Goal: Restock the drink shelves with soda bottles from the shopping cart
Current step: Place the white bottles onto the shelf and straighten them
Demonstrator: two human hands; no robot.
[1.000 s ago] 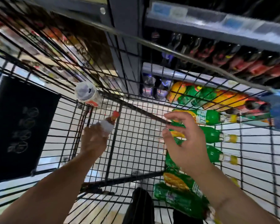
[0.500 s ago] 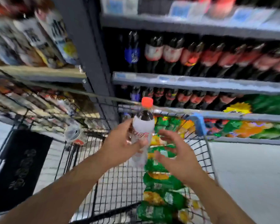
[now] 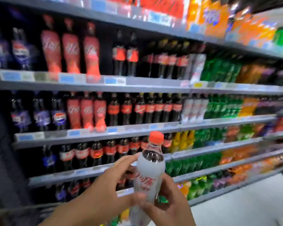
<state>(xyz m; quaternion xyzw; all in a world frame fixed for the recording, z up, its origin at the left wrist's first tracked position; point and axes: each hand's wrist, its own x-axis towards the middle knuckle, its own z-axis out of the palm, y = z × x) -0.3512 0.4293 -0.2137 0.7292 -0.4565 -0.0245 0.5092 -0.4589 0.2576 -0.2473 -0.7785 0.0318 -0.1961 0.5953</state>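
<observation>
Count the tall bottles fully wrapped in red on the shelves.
6: three tall red-wrapped bottles on the second shelf from the top, three more on the shelf below. More may stand hidden behind them.

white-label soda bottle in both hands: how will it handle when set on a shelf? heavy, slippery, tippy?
The soda bottle looks full, dark liquid up to the neck, so probably fairly heavy for its size. The smooth white label may be a bit slippery; the left hand and right hand both grip it. Tall and slim under its red cap, it could tip if set down off-level.
</observation>
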